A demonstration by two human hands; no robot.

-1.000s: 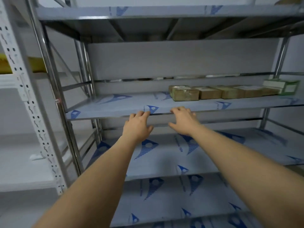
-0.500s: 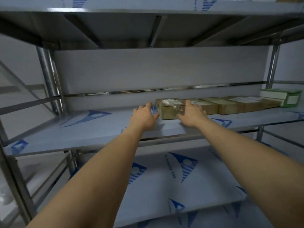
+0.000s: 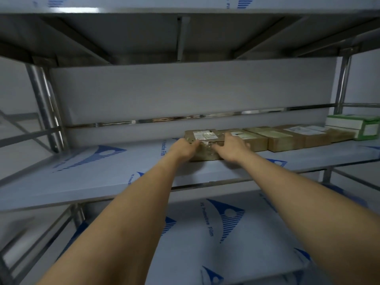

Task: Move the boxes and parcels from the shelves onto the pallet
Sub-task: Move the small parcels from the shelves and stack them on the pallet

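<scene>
Metal rack, shelves still in blue-printed protective film. Lower shelf (image 3: 205, 233) nearest, bare film showing. Both forearms run up over it to the middle shelf (image 3: 92, 177).

Change vs a second ago: hands were at the front lip of the middle shelf, touching nothing. Half a second ago they reached the leftmost box. Now both are on it, and the view has closed in too. So reach is done and the grasp is being set; lift not started, box still sits flat on the shelf.

Left hand (image 3: 183, 150): fingers curled round the left front corner of the leftmost brown box (image 3: 202, 135), thumb on the top edge. Right hand (image 3: 231, 148): fingers bent over the top at its right side, where it butts against the next box; how deep the fingers go I can't tell. Both hands have hold of it, neither is spread flat.

Further right along the same shelf: row of brown parcels (image 3: 287, 136) with white labels, side by side and touching, then a green-and-white box (image 3: 362, 126) at the far end. Grey back panel (image 3: 185, 89) behind, upper shelf underside (image 3: 185, 33) overhead.

Pallet not in view. Judging by the row, most of this shelf is still to shift.
</scene>
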